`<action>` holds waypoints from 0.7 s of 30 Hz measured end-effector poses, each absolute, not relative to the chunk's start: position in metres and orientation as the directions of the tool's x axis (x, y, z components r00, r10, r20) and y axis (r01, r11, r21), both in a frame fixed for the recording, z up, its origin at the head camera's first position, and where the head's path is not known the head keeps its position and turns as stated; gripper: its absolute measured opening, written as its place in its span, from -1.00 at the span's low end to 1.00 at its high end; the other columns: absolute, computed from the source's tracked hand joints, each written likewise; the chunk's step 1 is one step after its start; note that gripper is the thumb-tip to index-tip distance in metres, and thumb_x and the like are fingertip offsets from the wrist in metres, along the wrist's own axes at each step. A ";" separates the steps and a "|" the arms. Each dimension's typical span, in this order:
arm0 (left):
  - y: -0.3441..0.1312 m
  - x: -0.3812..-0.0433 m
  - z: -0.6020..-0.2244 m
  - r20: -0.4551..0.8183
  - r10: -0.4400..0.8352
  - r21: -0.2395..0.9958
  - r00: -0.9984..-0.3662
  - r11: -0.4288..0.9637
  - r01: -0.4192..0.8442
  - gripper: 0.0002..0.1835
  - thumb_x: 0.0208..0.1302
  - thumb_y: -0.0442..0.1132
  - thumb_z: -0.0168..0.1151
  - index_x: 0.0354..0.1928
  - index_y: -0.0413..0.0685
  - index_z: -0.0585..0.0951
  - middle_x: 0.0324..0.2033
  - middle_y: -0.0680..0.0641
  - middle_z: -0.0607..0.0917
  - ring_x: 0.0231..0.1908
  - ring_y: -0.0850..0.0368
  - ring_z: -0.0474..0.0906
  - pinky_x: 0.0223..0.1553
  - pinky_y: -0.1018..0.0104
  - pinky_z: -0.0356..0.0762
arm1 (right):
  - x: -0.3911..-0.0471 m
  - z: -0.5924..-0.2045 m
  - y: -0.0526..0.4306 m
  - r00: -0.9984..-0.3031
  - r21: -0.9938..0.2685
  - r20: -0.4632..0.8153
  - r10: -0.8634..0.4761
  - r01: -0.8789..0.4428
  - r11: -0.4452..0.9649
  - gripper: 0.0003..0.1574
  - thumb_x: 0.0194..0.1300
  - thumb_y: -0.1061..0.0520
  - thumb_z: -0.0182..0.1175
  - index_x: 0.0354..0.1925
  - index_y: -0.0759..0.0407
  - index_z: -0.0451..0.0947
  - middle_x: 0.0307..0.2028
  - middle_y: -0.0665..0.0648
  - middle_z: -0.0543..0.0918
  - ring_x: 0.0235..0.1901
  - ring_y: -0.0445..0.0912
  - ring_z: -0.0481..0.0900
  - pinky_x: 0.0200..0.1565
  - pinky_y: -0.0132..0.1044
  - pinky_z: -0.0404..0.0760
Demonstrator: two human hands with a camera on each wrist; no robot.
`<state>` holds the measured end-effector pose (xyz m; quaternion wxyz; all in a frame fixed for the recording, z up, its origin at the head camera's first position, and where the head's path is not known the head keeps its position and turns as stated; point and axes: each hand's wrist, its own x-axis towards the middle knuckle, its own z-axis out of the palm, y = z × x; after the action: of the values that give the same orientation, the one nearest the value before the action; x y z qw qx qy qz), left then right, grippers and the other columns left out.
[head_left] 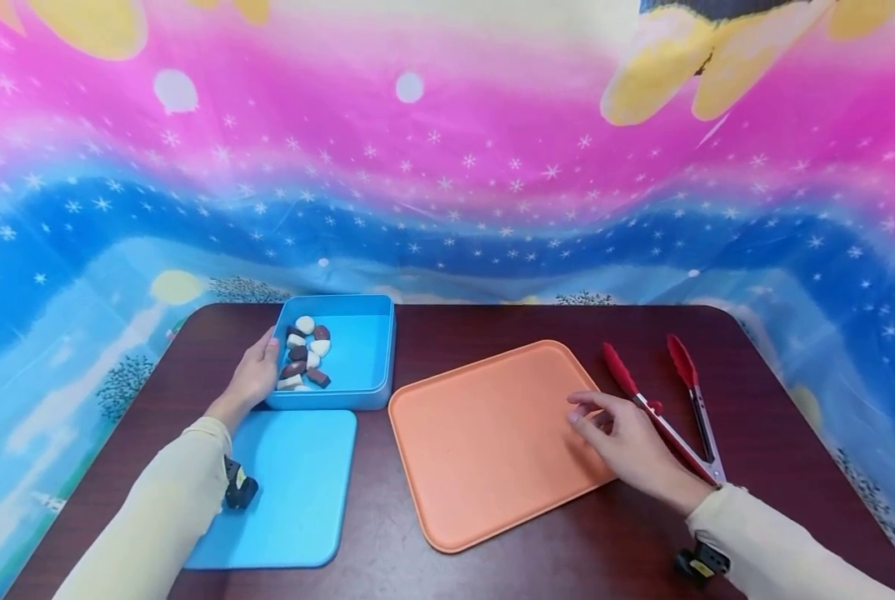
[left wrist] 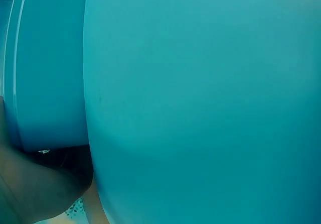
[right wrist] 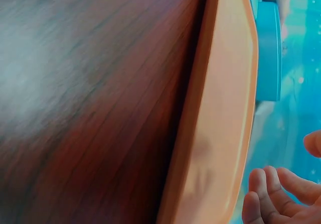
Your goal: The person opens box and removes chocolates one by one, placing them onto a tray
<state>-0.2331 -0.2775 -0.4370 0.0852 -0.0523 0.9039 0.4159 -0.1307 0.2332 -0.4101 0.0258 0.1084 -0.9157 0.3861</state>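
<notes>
A blue box [head_left: 353,354] stands at the back left of the table, with several dark brown, reddish-brown and white chocolate-like pieces [head_left: 298,353] gathered along its left side. My left hand [head_left: 256,367] holds the box by its left wall; some of its fingers are hidden. In front of the box lies a flat blue lid [head_left: 297,483], partly under my left forearm. My right hand [head_left: 627,437] hovers over the right edge of an orange tray [head_left: 492,450], fingers loosely bent and holding nothing. The right wrist view shows those fingers [right wrist: 273,196] apart from the tray.
Red-tipped tongs [head_left: 693,408] lie spread on the right of the dark wooden table [head_left: 447,325], partly behind my right hand. A patterned pink and blue cloth [head_left: 447,183] hangs behind the table and along its sides.
</notes>
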 end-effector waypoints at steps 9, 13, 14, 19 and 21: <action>-0.276 -0.232 -0.437 -0.214 -0.021 0.761 -0.977 0.623 -0.180 -0.34 0.64 0.11 -0.63 0.62 0.03 -0.31 0.61 -0.33 -0.14 0.57 -0.44 -0.24 0.50 -0.47 -0.14 | -0.129 -0.408 0.268 -0.970 -0.545 0.199 -0.138 -0.227 0.807 -0.57 0.36 0.08 0.33 0.14 0.23 0.62 -0.16 0.15 0.70 -0.28 -0.15 0.57 -0.30 -0.32 0.57; -0.274 -0.235 -0.436 -0.216 -0.045 0.758 -0.975 0.622 -0.197 -0.32 0.64 0.11 -0.66 0.62 -0.05 -0.29 0.61 -0.31 -0.16 0.59 -0.38 -0.28 0.55 -0.39 -0.20 | -0.128 -0.410 0.290 -0.952 -0.474 0.277 -0.131 -0.254 0.843 -0.49 0.30 0.12 0.37 0.16 0.28 0.58 0.02 0.37 0.61 -0.06 0.20 0.54 -0.09 0.06 0.54; -0.273 -0.235 -0.436 -0.216 -0.056 0.754 -0.975 0.624 -0.203 -0.31 0.63 0.11 -0.66 0.62 -0.07 -0.28 0.61 -0.30 -0.16 0.59 -0.37 -0.28 0.56 -0.36 -0.22 | -0.127 -0.411 0.295 -0.948 -0.455 0.293 -0.127 -0.255 0.853 -0.47 0.29 0.13 0.37 0.18 0.29 0.56 0.07 0.41 0.57 -0.01 0.27 0.50 -0.05 0.15 0.48; -0.274 -0.235 -0.435 -0.207 -0.076 0.741 -0.975 0.638 -0.207 -0.31 0.63 0.11 -0.67 0.62 -0.08 -0.25 0.61 -0.29 -0.15 0.59 -0.35 -0.27 0.57 -0.32 -0.23 | -0.121 -0.421 0.322 -0.947 -0.363 0.308 -0.089 -0.203 0.909 -0.26 0.22 0.06 0.41 0.29 0.27 0.43 0.19 0.51 0.40 0.09 0.44 0.30 -0.11 0.32 0.30; -0.275 -0.233 -0.435 -0.211 -0.073 0.742 -0.975 0.637 -0.208 -0.31 0.63 0.12 -0.67 0.63 -0.05 -0.26 0.61 -0.28 -0.16 0.59 -0.37 -0.28 0.56 -0.35 -0.23 | -0.120 -0.424 0.331 -0.964 -0.328 0.259 -0.060 -0.147 0.933 -0.08 0.21 -0.04 0.42 0.39 0.28 0.30 0.24 0.56 0.32 0.12 0.51 0.25 -0.14 0.39 0.30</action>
<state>-0.2328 -0.2748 -0.4348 0.0807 -0.0779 0.9012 0.4187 -0.1204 0.3315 -0.4244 0.1235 0.0530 -0.9754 0.1750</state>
